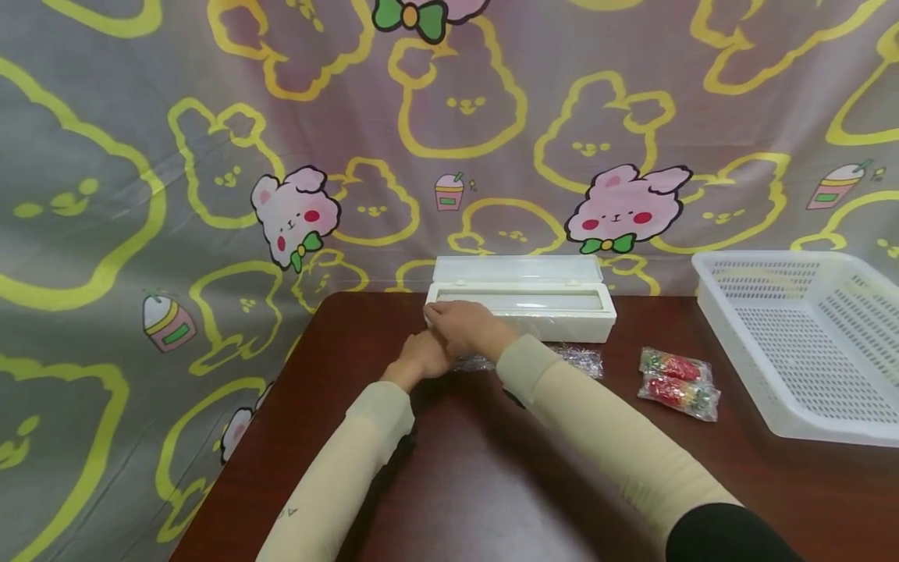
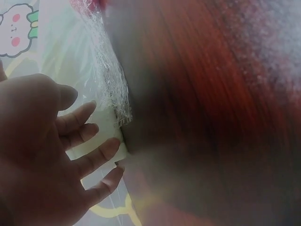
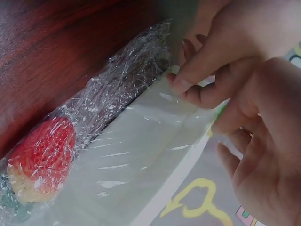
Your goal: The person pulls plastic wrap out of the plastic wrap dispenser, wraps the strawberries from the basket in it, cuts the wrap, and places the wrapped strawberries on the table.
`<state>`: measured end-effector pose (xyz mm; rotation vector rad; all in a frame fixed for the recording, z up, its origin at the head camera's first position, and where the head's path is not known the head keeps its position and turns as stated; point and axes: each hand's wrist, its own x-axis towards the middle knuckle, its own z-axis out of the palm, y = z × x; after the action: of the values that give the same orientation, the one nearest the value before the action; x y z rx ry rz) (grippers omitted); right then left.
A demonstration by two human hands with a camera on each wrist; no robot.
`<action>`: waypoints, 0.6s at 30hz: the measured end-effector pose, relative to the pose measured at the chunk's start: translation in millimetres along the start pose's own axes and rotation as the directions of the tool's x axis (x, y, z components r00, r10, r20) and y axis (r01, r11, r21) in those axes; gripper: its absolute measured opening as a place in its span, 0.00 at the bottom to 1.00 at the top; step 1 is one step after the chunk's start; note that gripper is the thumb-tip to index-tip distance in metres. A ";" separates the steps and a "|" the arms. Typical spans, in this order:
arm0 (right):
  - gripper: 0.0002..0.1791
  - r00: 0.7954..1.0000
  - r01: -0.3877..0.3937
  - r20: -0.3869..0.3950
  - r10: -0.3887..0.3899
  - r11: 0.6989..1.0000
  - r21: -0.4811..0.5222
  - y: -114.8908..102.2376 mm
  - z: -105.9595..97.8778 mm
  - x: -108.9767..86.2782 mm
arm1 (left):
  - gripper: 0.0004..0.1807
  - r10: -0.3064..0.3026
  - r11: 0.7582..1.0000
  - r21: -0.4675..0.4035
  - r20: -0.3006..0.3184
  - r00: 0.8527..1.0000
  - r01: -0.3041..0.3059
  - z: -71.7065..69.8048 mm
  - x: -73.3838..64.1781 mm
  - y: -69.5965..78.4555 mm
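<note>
In the head view a long white plastic-wrap box [image 1: 520, 324] stands at the table's back with its lid [image 1: 516, 269] raised. Clear plastic wrap [image 3: 136, 141] lies stretched and creased over it. At the box's left front corner, my left hand [image 1: 424, 355] pinches the wrap's edge; its other fingers are spread in the left wrist view. Just beyond it, my right hand [image 1: 463, 324] overlaps it in the head view and holds the wrap with curled fingers, the exact grip partly hidden. A crumpled strip of film [image 3: 120, 80] lies along the box's front.
Film-wrapped strawberry-like pieces [image 1: 677, 382] lie right of the box. One red wrapped piece [image 3: 42, 155] shows close to the box in the right wrist view. A white perforated basket [image 1: 744, 359] stands at the right. A patterned curtain [image 1: 365, 156] hangs behind the dark table [image 1: 449, 484].
</note>
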<state>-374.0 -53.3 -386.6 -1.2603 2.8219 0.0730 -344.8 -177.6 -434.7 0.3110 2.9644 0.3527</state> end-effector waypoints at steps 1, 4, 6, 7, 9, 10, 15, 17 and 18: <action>0.29 1.000 -0.002 -0.017 0.002 1.000 -0.007 0.0 0.4 -0.6 | 0.22 -0.003 1.000 0.002 0.003 1.000 0.003 -0.4 0.5 0.4; 0.19 0.999 -0.007 -0.045 0.006 1.000 -0.023 0.9 2.9 -3.9 | 0.23 -0.004 1.000 -0.003 0.009 1.000 0.004 -0.6 1.2 1.8; 0.17 0.998 -0.006 -0.058 0.005 1.000 -0.017 2.1 4.6 -8.0 | 0.24 0.001 1.000 -0.017 0.012 1.000 -0.001 1.0 0.7 2.6; 0.17 0.998 -0.004 -0.061 0.003 1.000 -0.011 3.1 5.0 -10.5 | 0.25 0.006 1.000 -0.025 0.012 1.000 -0.005 2.4 1.2 2.8; 0.15 0.998 0.000 -0.067 0.000 1.000 -0.001 6.2 5.8 -15.5 | 0.25 0.020 0.999 -0.031 0.006 1.000 -0.019 5.0 2.0 3.3; 0.15 0.998 -0.002 -0.069 0.003 1.000 0.008 8.5 5.8 -18.6 | 0.25 0.028 0.999 -0.031 0.000 1.000 -0.028 6.1 2.3 3.6; 0.21 0.998 -0.042 -0.051 0.042 0.999 0.006 29.5 5.9 -40.5 | 0.18 0.054 0.998 -0.029 -0.039 0.998 -0.055 5.9 2.5 4.2; 0.26 0.997 -0.067 -0.044 0.067 0.998 0.015 42.0 9.0 -53.5 | 0.13 0.061 0.997 -0.045 -0.056 0.997 -0.063 2.8 1.1 3.7; 0.30 0.996 -0.079 -0.040 0.080 0.997 0.022 48.5 10.9 -61.0 | 0.11 0.065 0.996 -0.051 -0.064 0.996 -0.068 1.1 0.0 3.1</action>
<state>-369.2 25.1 -392.4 -1.1589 2.8990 0.0220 -344.1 -174.4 -435.0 0.3999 3.0046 0.4559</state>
